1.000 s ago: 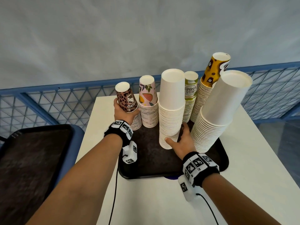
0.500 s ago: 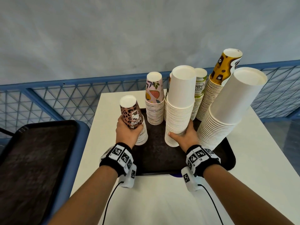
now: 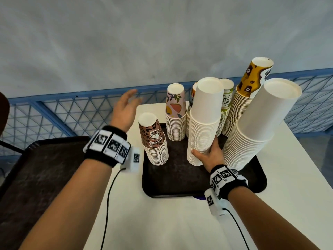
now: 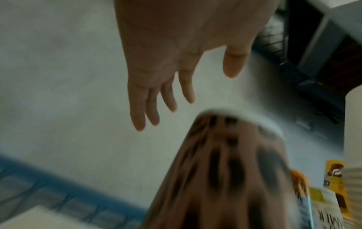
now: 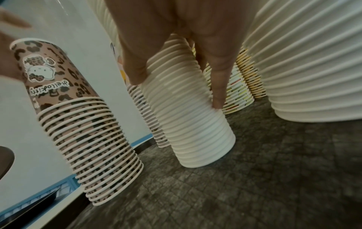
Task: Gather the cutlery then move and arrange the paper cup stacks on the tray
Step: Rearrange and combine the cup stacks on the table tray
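Several upside-down paper cup stacks stand on the dark tray (image 3: 180, 183). The leopard-print stack (image 3: 155, 141) (image 5: 78, 117) stands free at the tray's left edge. My left hand (image 3: 126, 105) (image 4: 166, 77) hovers above and left of it, fingers straight and spread, holding nothing. My right hand (image 3: 209, 154) grips the lower part of the plain white middle stack (image 3: 203, 123) (image 5: 192, 120), thumb on its left, fingers behind on its right. A taller, leaning white stack (image 3: 255, 130) stands right of that hand. No cutlery shows in any view.
Behind stand a pink leaf-print stack (image 3: 175, 116), a green-lettered stack (image 3: 226, 105) and a tall yellow coffee-print stack (image 3: 246, 98). The tray lies on a white table (image 3: 180, 222). Another dark tray (image 3: 36, 177) lies at the left. A blue mesh railing (image 3: 72, 112) runs behind.
My left hand has let go of the leopard-print stack and risen up and away to the left, opening. The right hand keeps its grip on the white middle stack.
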Tool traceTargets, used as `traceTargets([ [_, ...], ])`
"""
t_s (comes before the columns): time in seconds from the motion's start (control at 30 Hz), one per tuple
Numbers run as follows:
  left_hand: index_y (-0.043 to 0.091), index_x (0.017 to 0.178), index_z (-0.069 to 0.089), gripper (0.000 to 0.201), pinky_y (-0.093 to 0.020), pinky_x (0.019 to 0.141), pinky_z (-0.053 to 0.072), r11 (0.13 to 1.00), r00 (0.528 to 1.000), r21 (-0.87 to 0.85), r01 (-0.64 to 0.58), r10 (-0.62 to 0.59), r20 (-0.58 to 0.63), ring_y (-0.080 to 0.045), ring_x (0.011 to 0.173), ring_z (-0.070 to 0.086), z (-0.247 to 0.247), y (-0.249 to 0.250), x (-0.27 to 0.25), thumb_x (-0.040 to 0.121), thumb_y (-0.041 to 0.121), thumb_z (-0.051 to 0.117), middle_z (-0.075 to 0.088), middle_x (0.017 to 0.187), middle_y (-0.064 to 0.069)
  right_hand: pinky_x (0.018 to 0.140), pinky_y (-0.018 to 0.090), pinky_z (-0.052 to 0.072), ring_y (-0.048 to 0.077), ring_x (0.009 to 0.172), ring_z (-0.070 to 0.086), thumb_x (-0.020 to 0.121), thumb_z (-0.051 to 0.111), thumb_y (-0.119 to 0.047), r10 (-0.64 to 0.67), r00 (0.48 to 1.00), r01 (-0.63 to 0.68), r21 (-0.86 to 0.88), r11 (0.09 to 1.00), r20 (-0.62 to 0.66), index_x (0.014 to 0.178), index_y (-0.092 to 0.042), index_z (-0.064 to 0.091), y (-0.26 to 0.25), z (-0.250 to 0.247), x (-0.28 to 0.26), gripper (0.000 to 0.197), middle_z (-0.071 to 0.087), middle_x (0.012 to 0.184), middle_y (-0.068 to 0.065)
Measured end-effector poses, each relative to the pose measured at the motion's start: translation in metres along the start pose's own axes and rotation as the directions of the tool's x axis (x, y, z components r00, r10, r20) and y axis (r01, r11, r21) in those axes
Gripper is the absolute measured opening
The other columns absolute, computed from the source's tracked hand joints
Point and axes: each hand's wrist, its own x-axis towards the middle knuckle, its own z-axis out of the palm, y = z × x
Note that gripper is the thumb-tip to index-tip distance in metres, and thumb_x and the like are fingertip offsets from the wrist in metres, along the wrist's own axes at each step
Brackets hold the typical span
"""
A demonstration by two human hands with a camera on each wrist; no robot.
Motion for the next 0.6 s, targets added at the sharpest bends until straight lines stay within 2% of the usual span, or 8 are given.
traceTargets([
  [0.07, 0.02, 0.129, 0.051, 0.04, -0.023, 0.096, 0.032, 0.981, 0.987, 0.18, -0.077, 0.049, 0.155, -0.014, 0.124, 0.044, 0.007, 0.028, 0.018, 0.09, 0.029, 0.054, 0.048, 0.136, -0.002, 0.099, 0.027, 0.034, 0.025, 0.125, 0.045, 0.066, 0.079, -0.011, 0.001, 1.0, -0.001, 0.007, 1.0, -0.002, 0.139, -0.013, 0.029, -0.001, 0.0, -0.001, 0.088, 0.048, 0.135, 0.009],
  [0.13, 0.023, 0.132, 0.048, 0.048, -0.029, 0.105, 0.032, 0.906, 0.952, 0.383, -0.182, 0.064, 0.299, -0.019, 0.131, 0.04, 0.017, 0.048, 0.034, 0.087, 0.036, 0.058, 0.044, 0.142, -0.004, 0.1, 0.029, 0.035, 0.026, 0.125, 0.046, 0.066, 0.079, -0.01, 0.0, 1.0, 0.0, 0.017, 1.0, -0.002, 0.139, -0.013, 0.03, -0.002, 0.0, -0.001, 0.088, 0.049, 0.135, 0.009],
  [0.27, 0.026, 0.141, 0.033, 0.067, -0.035, 0.106, 0.032, 0.649, 0.876, 0.673, -0.354, -0.022, 0.482, -0.026, 0.134, 0.035, 0.045, 0.073, 0.052, 0.083, 0.04, 0.063, 0.034, 0.147, -0.009, 0.1, 0.029, 0.035, 0.026, 0.125, 0.046, 0.066, 0.079, -0.009, 0.01, 1.0, -0.01, 0.012, 1.0, 0.01, 0.138, -0.012, 0.03, -0.003, -0.001, -0.002, 0.087, 0.05, 0.134, 0.01],
  [0.4, 0.027, 0.143, 0.028, 0.075, -0.033, 0.09, 0.042, 0.48, 0.828, 0.757, -0.443, -0.105, 0.551, -0.03, 0.122, 0.049, 0.079, 0.072, 0.063, 0.08, 0.035, 0.068, 0.045, 0.138, -0.012, 0.102, 0.032, 0.037, 0.027, 0.125, 0.046, 0.066, 0.079, -0.01, 0.015, 1.0, -0.015, 0.012, 1.0, 0.021, 0.138, -0.013, 0.03, -0.002, -0.001, -0.001, 0.087, 0.05, 0.134, 0.01],
  [0.47, 0.032, 0.141, 0.03, 0.082, -0.032, 0.086, 0.048, 0.351, 0.819, 0.801, -0.485, -0.14, 0.557, -0.028, 0.114, 0.056, 0.093, 0.063, 0.071, 0.072, 0.036, 0.074, 0.054, 0.132, -0.005, 0.102, 0.032, 0.036, 0.027, 0.125, 0.046, 0.066, 0.079, -0.01, 0.017, 0.999, -0.017, 0.015, 1.0, 0.027, 0.138, -0.013, 0.03, -0.002, -0.001, 0.0, 0.087, 0.05, 0.134, 0.01],
  [0.53, 0.036, 0.133, 0.038, 0.082, -0.038, 0.086, 0.053, 0.245, 0.816, 0.823, -0.513, -0.158, 0.556, -0.024, 0.106, 0.061, 0.102, 0.058, 0.079, 0.063, 0.036, 0.081, 0.059, 0.124, 0.005, 0.103, 0.034, 0.036, 0.027, 0.125, 0.046, 0.066, 0.08, -0.011, 0.015, 1.0, -0.016, 0.012, 1.0, 0.027, 0.138, -0.014, 0.031, -0.003, -0.001, 0.0, 0.087, 0.05, 0.134, 0.01],
  [0.6, 0.036, 0.122, 0.05, 0.073, -0.043, 0.083, 0.055, 0.245, 0.829, 0.846, -0.473, -0.203, 0.522, -0.024, 0.098, 0.064, 0.119, 0.041, 0.11, 0.057, 0.037, 0.083, 0.063, 0.114, 0.008, 0.105, 0.036, 0.036, 0.026, 0.126, 0.045, 0.066, 0.08, -0.011, 0.016, 0.999, -0.017, 0.005, 1.0, 0.031, 0.138, -0.014, 0.03, -0.002, -0.002, 0.0, 0.088, 0.049, 0.135, 0.009],
])
